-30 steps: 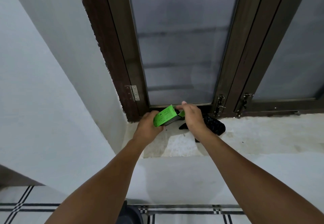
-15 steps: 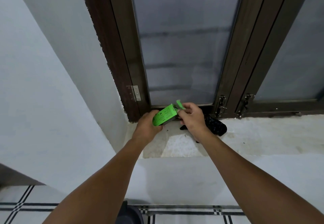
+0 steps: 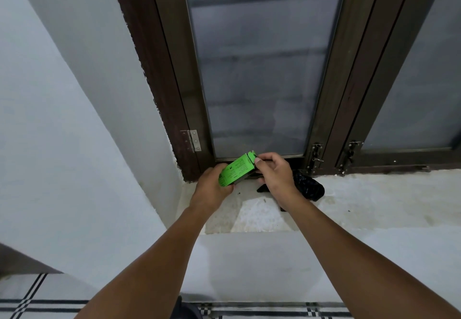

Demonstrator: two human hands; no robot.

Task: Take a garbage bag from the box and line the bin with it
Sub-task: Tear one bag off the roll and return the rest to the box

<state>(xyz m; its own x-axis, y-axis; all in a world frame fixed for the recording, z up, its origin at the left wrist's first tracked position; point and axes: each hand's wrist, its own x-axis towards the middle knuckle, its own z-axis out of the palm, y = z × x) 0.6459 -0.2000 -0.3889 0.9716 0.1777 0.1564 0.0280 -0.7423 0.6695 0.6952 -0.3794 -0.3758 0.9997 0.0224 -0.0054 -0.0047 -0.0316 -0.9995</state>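
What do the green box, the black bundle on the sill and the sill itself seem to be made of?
Green box: likely thin printed card, matte, with a folded flap. Black bundle: probably thin plastic film, crumpled and faintly glossy. Sill: looks like rough, pale, blotchy cement or stone.

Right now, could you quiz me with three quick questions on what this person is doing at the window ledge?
1. True or false: the left hand grips the green box.
2. What is the right hand doing? A) resting flat on the ledge B) pinching at the box's open end C) turning the window latch
3. What dark thing lies on the ledge behind the right hand?

Key: 1 true. 2 B. 3 a crumpled black plastic bag.
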